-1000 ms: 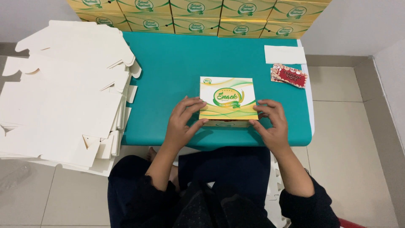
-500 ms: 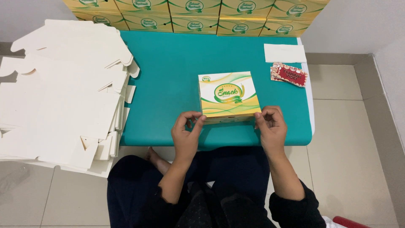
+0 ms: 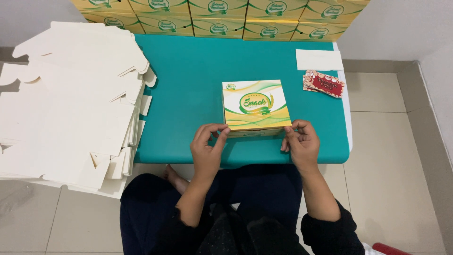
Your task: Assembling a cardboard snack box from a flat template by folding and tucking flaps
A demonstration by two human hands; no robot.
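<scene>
The stack of flat blanks [image 3: 66, 108] runs off the left edge, so its full extent is hidden; the row of boxes [image 3: 222, 19] along the far side is cut by the top edge; the box's [image 3: 255, 107] near wall is mostly covered by fingertips, and what they press there cannot be made out; the box sits closed on the teal table [image 3: 188, 71], near its front edge, lid up, roughly square, with its print upright toward the person and its sides slightly turned against the table edge; half a second ago it stood a little farther left and the hands were lower; the left hand [image 3: 207, 146] has fingers curled narrowly, tips touching the near left corner; the right hand [image 3: 301, 141] pinches the near right corner; well apart lie a white sheet [image 3: 319, 60] and a red packet [image 3: 323, 83]
</scene>
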